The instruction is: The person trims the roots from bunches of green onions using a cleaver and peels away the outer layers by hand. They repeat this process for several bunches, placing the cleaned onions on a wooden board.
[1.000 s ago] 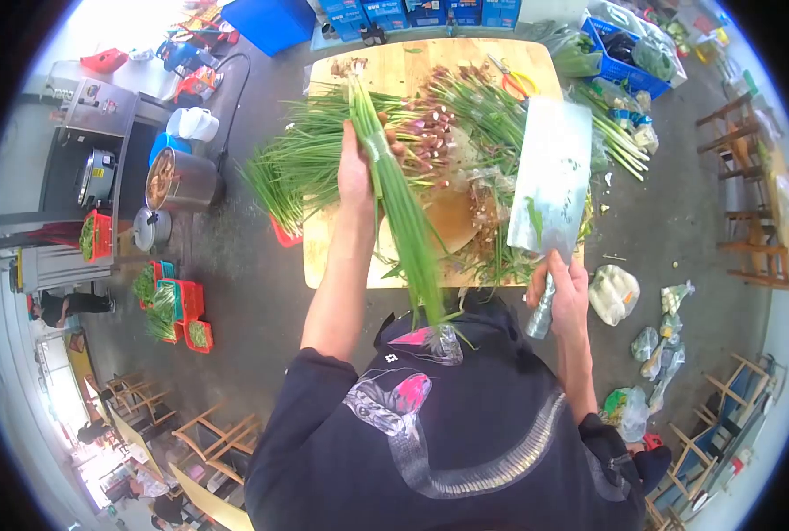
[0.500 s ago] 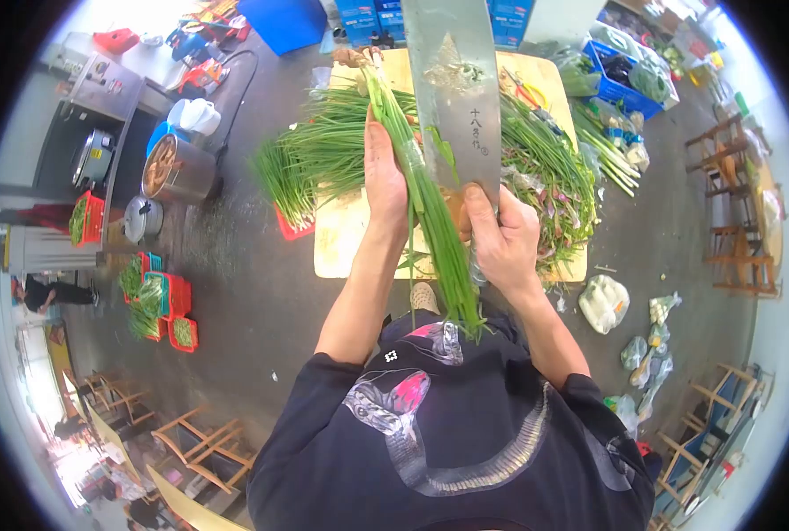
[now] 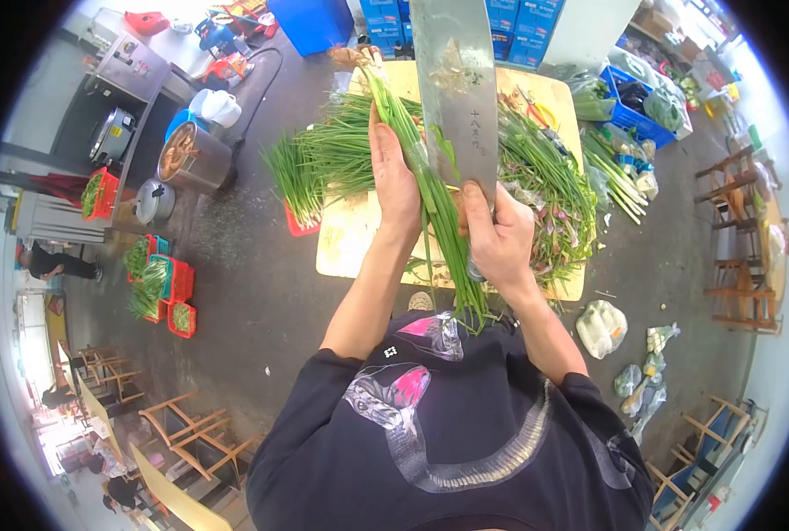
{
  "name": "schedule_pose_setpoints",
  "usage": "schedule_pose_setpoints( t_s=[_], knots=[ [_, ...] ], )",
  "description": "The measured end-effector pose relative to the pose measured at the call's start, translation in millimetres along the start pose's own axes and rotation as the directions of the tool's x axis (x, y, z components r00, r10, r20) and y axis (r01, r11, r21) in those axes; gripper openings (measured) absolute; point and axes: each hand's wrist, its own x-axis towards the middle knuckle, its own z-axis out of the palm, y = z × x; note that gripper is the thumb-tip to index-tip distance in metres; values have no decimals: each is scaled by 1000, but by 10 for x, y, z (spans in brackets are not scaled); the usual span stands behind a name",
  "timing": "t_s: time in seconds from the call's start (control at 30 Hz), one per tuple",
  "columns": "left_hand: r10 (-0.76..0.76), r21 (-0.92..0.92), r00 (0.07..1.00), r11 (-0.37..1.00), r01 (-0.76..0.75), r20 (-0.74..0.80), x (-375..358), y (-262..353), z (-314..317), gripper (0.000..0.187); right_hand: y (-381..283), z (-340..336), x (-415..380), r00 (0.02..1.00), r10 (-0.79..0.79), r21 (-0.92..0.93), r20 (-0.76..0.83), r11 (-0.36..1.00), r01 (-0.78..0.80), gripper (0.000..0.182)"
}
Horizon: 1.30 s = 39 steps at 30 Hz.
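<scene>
My left hand (image 3: 396, 184) is closed around a bunch of green onions (image 3: 423, 168), root ends up and green tops hanging toward my shirt. In my right hand (image 3: 500, 232) is a broad cleaver (image 3: 461, 106), held upright by its handle. Bits of plant cling to the blade, and its flat side is right beside the bunch. Beyond my hands, a wooden board (image 3: 346, 243) carries a pile of green onions (image 3: 346, 142) on the left. A heap of leafy trimmings (image 3: 549, 212) covers its right side, near scissors (image 3: 538, 108) with orange-yellow handles.
A large metal pot (image 3: 195, 159) stands on the floor to the left, close to a lidded pot (image 3: 154, 202). Red baskets (image 3: 180, 281) of greens are nearer. On the right are a blue crate (image 3: 638, 115) of vegetables, a white bag (image 3: 601, 328) and wooden chairs (image 3: 731, 239).
The view has shifted slightly, so the board and surroundings sit a little lower. Both hands keep their hold on the green onions and the cleaver, with little movement.
</scene>
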Motion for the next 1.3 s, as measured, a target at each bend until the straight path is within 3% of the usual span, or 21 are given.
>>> schedule_pose_setpoints(
  t_s=[0.17, 0.53, 0.67, 0.73, 0.87, 1.07, 1.13, 1.17, 1.27, 1.3],
  knots=[
    [-5, -24, 998, 1000, 4, -58, -11, -6, -5, 55, -10, 22, 2, 999, -32, -41, 1, 999, 32, 25],
    [46, -128, 999, 991, -46, -4, -56, -87, 13, 56, 2, 127, 107, 988, -150, -131, -42, 981, 143, 22],
    [21, -159, 1000, 987, -20, 1, -82, -80, 14, 57, -67, 140, 166, 995, -96, -163, -20, 982, 91, 22],
    [25, -91, 999, 995, -26, -20, -126, -64, 64, 46, -56, 174, 178, 990, -140, -162, -37, 978, 132, 22],
    [87, 80, 996, 993, -86, -5, -159, -96, 51, 45, -9, 229, 217, 987, -144, -127, -69, 983, 135, 22],
    [-97, -149, 995, 985, 92, -23, -103, -106, -100, 51, -50, 101, 232, 981, -164, -98, -100, 983, 154, 21],
    [-166, -216, 986, 964, 158, -22, -114, -5, -100, 49, -5, 8, 204, 987, -129, -40, -97, 991, 126, 33],
    [-204, -248, 979, 949, 193, -17, -123, 38, -111, 49, 15, -42, 173, 996, -40, -16, -79, 999, 39, 35],
    [-276, -303, 958, 922, 243, -73, 161, -171, -483, 41, 335, -147, 108, 991, 20, -12, -131, 1000, -21, 32],
    [-320, -247, 947, 917, 312, 7, 180, -75, -593, 34, 418, -172, 52, 988, 54, 8, -142, 999, -54, 34]
  ],
)
